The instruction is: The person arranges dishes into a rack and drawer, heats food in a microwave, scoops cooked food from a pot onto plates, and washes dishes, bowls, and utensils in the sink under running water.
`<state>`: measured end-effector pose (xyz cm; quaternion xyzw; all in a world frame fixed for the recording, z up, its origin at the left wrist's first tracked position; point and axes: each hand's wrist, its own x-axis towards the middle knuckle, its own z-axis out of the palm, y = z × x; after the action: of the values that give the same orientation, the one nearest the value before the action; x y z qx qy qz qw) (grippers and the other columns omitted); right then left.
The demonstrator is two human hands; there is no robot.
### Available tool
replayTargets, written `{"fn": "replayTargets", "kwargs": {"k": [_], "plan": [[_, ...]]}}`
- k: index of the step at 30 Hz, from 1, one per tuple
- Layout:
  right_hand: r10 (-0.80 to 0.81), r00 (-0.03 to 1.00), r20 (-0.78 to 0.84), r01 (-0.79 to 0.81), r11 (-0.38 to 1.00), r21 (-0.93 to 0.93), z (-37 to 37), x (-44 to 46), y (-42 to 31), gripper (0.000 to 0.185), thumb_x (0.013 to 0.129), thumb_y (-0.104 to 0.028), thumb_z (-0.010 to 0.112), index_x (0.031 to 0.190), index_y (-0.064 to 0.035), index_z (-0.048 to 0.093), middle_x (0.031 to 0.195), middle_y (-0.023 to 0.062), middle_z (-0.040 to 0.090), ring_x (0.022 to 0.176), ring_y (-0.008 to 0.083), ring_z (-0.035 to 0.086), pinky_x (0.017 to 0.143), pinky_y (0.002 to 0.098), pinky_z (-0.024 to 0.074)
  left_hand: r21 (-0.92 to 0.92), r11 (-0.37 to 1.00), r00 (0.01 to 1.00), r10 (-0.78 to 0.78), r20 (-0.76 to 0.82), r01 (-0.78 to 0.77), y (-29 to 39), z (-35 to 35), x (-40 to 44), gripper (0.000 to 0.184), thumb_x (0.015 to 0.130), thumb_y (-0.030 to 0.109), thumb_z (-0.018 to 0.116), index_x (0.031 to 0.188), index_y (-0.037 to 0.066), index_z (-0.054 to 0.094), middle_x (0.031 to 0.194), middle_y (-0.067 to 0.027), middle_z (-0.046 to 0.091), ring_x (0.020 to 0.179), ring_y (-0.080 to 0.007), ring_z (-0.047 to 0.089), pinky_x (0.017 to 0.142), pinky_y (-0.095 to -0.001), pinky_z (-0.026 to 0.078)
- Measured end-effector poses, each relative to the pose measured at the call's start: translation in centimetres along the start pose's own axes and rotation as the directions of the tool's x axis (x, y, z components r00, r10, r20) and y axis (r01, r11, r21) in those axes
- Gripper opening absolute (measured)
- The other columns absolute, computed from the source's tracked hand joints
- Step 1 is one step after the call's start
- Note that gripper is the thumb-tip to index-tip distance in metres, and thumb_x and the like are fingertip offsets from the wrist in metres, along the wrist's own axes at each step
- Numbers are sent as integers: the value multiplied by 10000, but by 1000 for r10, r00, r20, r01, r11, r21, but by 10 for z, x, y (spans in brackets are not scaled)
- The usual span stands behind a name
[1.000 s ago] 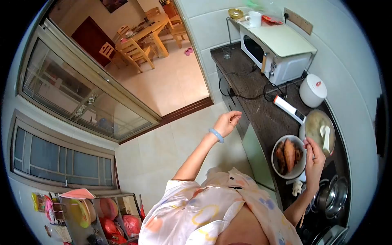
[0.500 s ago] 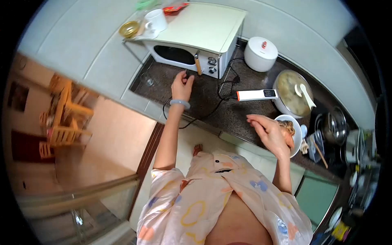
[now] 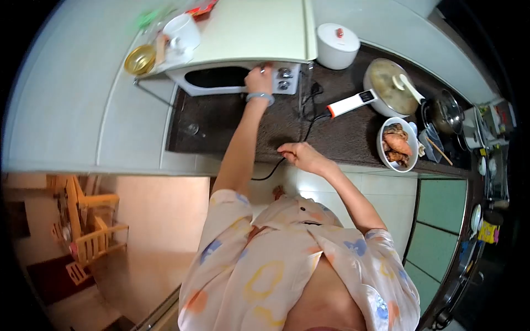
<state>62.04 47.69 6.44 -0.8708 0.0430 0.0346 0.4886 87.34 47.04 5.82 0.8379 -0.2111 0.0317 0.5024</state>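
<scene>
My left hand (image 3: pixel 258 80) is closed around the door handle of a white countertop oven (image 3: pixel 207 77), just left of its two knobs; the fingers cover most of the handle. My right hand (image 3: pixel 302 157) is at the counter's front edge, thumb and fingers closed on a black power cord (image 3: pixel 308 131). That cord runs up the counter toward the white handle (image 3: pixel 352 103) of an electric pot (image 3: pixel 389 83). The pot holds pale soup and a white spoon (image 3: pixel 411 88). To the right of my right hand stands a white bowl (image 3: pixel 406 166) of browned meat pieces.
A white lidded pot (image 3: pixel 338 47) stands right of the oven. On the shelf above are a white mug (image 3: pixel 182 32) and an amber bowl (image 3: pixel 140 59). A clear glass (image 3: pixel 190 128) is at the counter's left. A glass lid (image 3: pixel 446 113) and plastic box (image 3: pixel 433 138) sit right.
My left hand has moved up onto the oven handle. My right hand has left the bowl's side, moved left and closed on the cord. The view has turned and shifted.
</scene>
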Motion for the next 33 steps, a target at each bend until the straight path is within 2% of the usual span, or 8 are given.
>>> {"fn": "replayTargets", "kwargs": {"k": [1,8,12,14,15,23,29,33], "plan": [[37,999,21,-36,997,-63,10,5,4,279,858,-64,530,1120,-3,607,1003,199,651,928,358,627,813,405,497,140,989,999,51,10,-52,2,-3,-1,509,884,410,529,740,-65,644,664,-206,642,688,-355,657,694,-437,503],[-38,991,126,63,977,-202,92,36,12,525,824,-84,590,1327,-84,440,1288,219,462,1158,384,485,957,434,424,129,979,982,170,-81,-159,21,-24,-21,529,904,419,510,737,-67,638,697,-244,624,719,-406,625,714,-457,485],[-207,977,48,211,930,-301,131,60,15,644,809,-99,618,1394,-159,356,1338,203,399,1151,388,455,956,435,418,-26,999,987,-32,160,37,11,-51,-36,525,861,462,566,759,-48,634,752,-271,623,740,-437,613,675,-467,478],[-221,974,40,216,873,-438,134,72,2,667,799,-91,616,1403,-178,347,1328,188,414,1101,350,485,918,416,439,-37,999,943,13,332,-1,16,-68,-36,534,867,474,580,739,-43,616,675,-148,640,654,-231,651,643,-361,499],[-222,975,24,210,876,-435,133,80,-4,667,799,-91,616,1403,-178,347,1328,188,414,1101,350,485,918,416,439,-97,993,911,-16,412,61,13,-75,-38,508,863,456,587,785,-45,620,691,-135,649,655,-212,650,648,-346,496],[-172,983,66,173,740,-650,147,89,14,218,812,-124,575,1015,-98,651,1100,91,539,1048,263,508,872,379,439,-125,992,823,86,562,-19,-15,-124,-59,394,880,369,602,834,-22,618,728,-78,638,659,-155,590,628,-282,457],[-359,921,150,361,644,-674,116,23,38,153,773,-142,579,900,-116,661,975,61,562,925,226,550,798,364,458,-124,990,822,13,570,71,-12,-175,-96,284,911,273,596,882,-10,605,729,-68,638,665,-148,611,650,-261,459],[-331,896,297,439,557,-705,93,-18,37,149,752,-130,589,884,-115,658,943,62,560,903,241,556,792,357,464,-175,983,883,32,469,57,-35,-196,-112,265,919,258,591,890,-5,586,749,-62,641,661,-124,606,648,-255,457]]}}
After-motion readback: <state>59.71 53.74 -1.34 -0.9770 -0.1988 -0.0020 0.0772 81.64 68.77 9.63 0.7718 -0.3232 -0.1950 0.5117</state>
